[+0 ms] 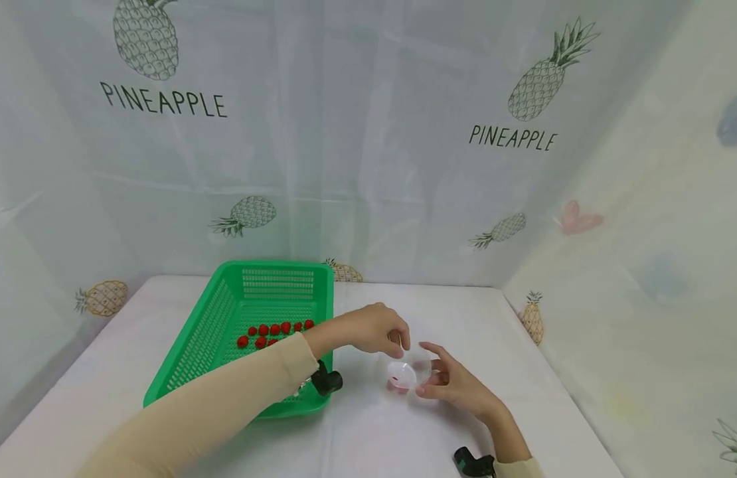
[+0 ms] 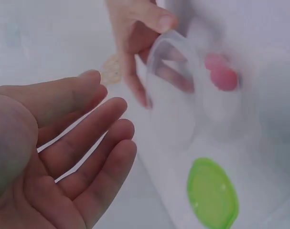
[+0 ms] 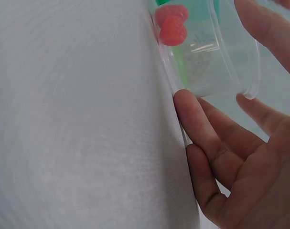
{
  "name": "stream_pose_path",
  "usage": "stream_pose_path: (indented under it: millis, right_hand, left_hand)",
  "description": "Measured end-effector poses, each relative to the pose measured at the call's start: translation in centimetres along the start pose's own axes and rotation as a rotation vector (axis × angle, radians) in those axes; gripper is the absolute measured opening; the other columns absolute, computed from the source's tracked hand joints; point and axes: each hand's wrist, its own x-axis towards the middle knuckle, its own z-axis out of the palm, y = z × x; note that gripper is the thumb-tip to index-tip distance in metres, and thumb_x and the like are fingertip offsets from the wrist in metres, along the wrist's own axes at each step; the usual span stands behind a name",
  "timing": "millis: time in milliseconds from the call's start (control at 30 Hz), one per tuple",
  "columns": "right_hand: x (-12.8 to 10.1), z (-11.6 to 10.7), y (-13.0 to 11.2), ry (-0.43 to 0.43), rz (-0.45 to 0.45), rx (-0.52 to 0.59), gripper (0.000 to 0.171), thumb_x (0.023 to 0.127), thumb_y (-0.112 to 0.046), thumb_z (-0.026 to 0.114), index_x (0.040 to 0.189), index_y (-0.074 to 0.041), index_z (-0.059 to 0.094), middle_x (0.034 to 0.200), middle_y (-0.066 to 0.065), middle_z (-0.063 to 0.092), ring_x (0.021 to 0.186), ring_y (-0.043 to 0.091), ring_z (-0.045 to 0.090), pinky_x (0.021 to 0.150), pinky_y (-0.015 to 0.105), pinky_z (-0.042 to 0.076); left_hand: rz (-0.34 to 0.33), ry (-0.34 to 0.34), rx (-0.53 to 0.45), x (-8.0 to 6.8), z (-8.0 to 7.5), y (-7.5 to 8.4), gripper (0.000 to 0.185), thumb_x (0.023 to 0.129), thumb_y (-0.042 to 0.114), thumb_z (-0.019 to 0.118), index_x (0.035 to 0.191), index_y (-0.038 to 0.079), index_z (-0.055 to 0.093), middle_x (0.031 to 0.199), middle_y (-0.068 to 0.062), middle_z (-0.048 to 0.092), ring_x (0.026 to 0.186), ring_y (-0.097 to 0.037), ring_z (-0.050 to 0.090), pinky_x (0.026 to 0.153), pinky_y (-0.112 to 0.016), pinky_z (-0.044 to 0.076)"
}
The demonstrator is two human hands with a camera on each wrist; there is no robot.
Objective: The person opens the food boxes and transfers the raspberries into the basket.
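A small clear plastic cup [image 1: 407,372] is tipped on its side on the white table, and my right hand [image 1: 449,382] holds it between thumb and fingers. In the right wrist view the fingers [image 3: 207,143] lie along the cup [image 3: 221,52], with red berries [image 3: 171,24] inside at its bottom. My left hand [image 1: 383,332] hovers just above the cup's mouth. The left wrist view shows that hand [image 2: 87,143] with relaxed fingers and nothing in it, the cup [image 2: 171,109] and a red berry [image 2: 221,76] beyond.
A green perforated basket [image 1: 183,345] stands left of the hands, with several red berries [image 1: 275,330] on its floor. A blurred green round shape [image 2: 211,191] shows low in the left wrist view. Pineapple-print curtains close off the table's back and sides.
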Motion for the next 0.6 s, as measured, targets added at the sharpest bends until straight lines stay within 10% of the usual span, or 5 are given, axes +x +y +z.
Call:
stream_pose_path:
  millis: [600]
  right_hand:
    - [0.1, 0.1, -0.1, -0.005, -0.014, -0.015, 0.095, 0.090, -0.023, 0.088, 0.166, -0.022, 0.031, 0.141, 0.023, 0.054, 0.103, 0.025, 0.069, 0.084, 0.031, 0.055]
  left_hand:
    - [-0.014, -0.145, 0.107, 4.1, 4.9, -0.8, 0.009, 0.096, 0.013, 0.079, 0.103, 0.018, 0.081, 0.095, 0.009, 0.072, 0.086, -0.004, 0.059, 0.076, -0.020, 0.051]
